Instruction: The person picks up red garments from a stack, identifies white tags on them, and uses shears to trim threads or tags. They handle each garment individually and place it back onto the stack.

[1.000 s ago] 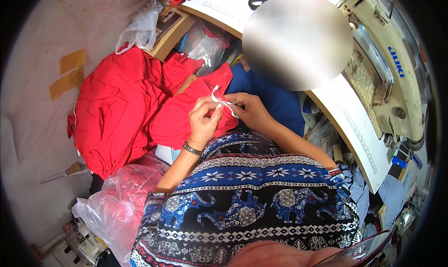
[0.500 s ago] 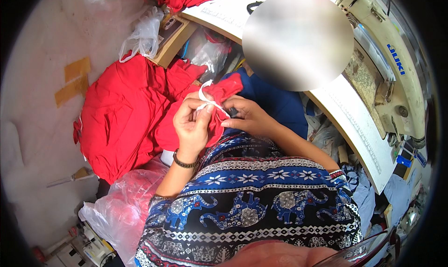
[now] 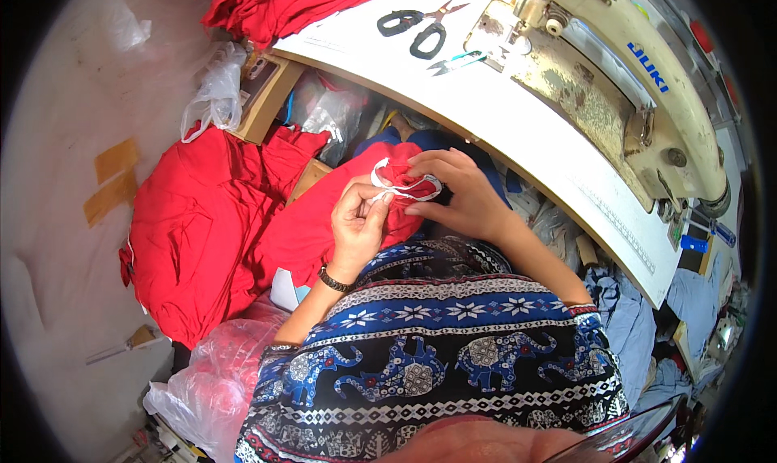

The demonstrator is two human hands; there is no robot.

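In front of my body, a red garment (image 3: pixel 356 172) with a narrow white band (image 3: pixel 426 189) along an edge hangs between my hands. My left hand (image 3: pixel 358 224) is closed, with thumb and forefinger pinching the band where its strands come together. Opposite it, my right hand (image 3: pixel 469 194) has its fingers and thumb bent round the other end of the banded edge, gripping the cloth there. The band curves into a loop between the two hands. The garment's lower part drapes over my lap toward the left.
A big heap of red cloth (image 3: pixel 198 236) lies at the left beside a clear plastic bag (image 3: pixel 206 382). Ahead stands a white sewing table (image 3: pixel 348 46) with black-handled scissors (image 3: pixel 422 32), small thread snips (image 3: pixel 457 61) and a sewing machine (image 3: pixel 647 66). An open drawer (image 3: pixel 263 107) juts out below.
My right hand has moved up and round the banded edge, which now spreads into a wider loop. The view has shifted, showing more of the table and the scissors.
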